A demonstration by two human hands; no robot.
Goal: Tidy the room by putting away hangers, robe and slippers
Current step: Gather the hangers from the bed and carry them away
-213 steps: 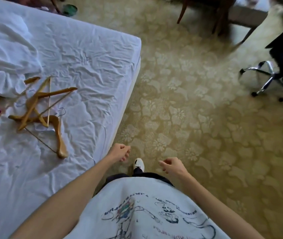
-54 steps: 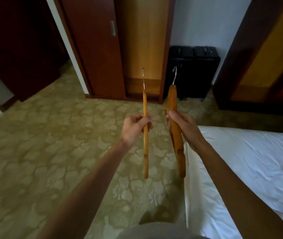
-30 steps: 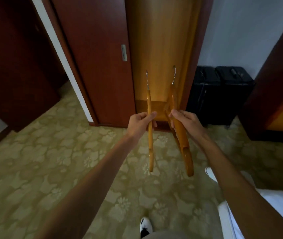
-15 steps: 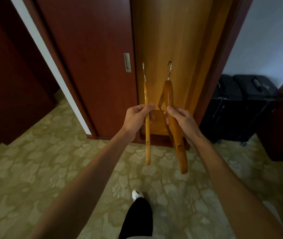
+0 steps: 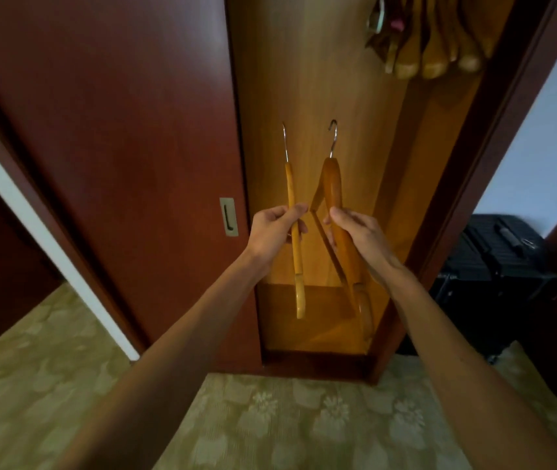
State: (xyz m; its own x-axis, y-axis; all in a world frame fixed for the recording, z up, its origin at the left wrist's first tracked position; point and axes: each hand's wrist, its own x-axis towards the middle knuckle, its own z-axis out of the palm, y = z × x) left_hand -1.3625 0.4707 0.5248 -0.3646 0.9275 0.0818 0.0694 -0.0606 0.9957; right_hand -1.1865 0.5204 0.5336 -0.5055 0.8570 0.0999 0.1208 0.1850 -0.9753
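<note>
Hangers, wooden, two carried: one per hand, both held up in front of the open wardrobe (image 5: 348, 106), the landmark for all places below.

Left hanger (image 5: 293, 239): slim, seen edge-on, long axis near upright, steel hook (image 5: 285, 141) on top, lower tip hanging level with the wardrobe's floor panel. Left hand (image 5: 272, 234) has its fingers (image 5: 299, 209) closed round the mid-shaft in a pinch, thumb on top.

Right hanger (image 5: 339, 225): broad-shouldered, with a trouser bar, long axis tilted so the top leans slightly left and the lower end runs down to the right. Its hook (image 5: 333, 137) stands above the wood, curl at the top. Right hand (image 5: 360, 237) grips the shoulder, fingers wrapped closed over it.

Stored hangers (image 5: 434, 45): a row of similar wooden ones hanging in the wardrobe's upper right; only their lower ends show. The rail they hang from is out of view above.

Governing relation: both hooks point upward, away from the fingers, and the hanging place lies above and to the right of both hands. The right hand is the nearer of the two to the stored row; a raise up and rightward looks due, right hanger likely first.

Other fixtures: sliding door (image 5: 111, 147), dark red, left of the wardrobe opening, recessed handle (image 5: 228, 217) just left of the left hand. Black suitcase (image 5: 500, 266) on the floor right of the wardrobe. Patterned carpet (image 5: 287, 422) in front. Robe and slippers: not in view.
</note>
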